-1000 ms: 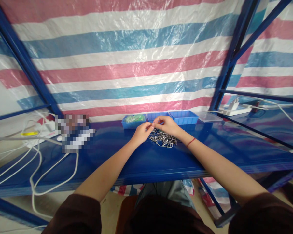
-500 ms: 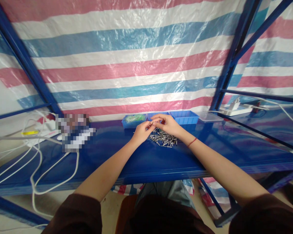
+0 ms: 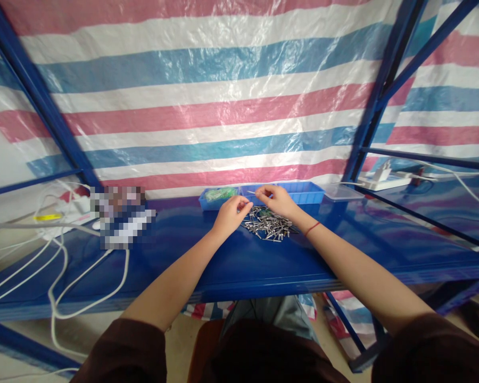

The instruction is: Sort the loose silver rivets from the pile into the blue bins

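Observation:
A heap of small silver metal pins (image 3: 272, 227), which look like blind rivets, lies on the blue table in front of me. My right hand (image 3: 277, 200) is above the far side of the heap, its thumb and forefinger pinching one thin rivet (image 3: 251, 192) that points left. At the heap's left edge is my left hand (image 3: 232, 214), thumb and fingertips drawn together; whatever they may hold is too small to make out. Behind both hands stand blue plastic bins: the left bin (image 3: 208, 204) contains green and clear plastic, and the right bin (image 3: 306, 198) is partly behind my right hand.
A clear plastic lid (image 3: 343, 192) lies right of the bins. White cables (image 3: 67, 260) and a blurred-out patch (image 3: 125, 221) take up the table's left side. A white power strip (image 3: 387, 181) sits far right. Blue metal posts (image 3: 369, 117) frame a striped plastic sheet (image 3: 207, 117).
My hands were together over the heap and have moved apart. The right hand has risen slightly and shows a rivet in its fingertips; the left has stayed nearly in place.

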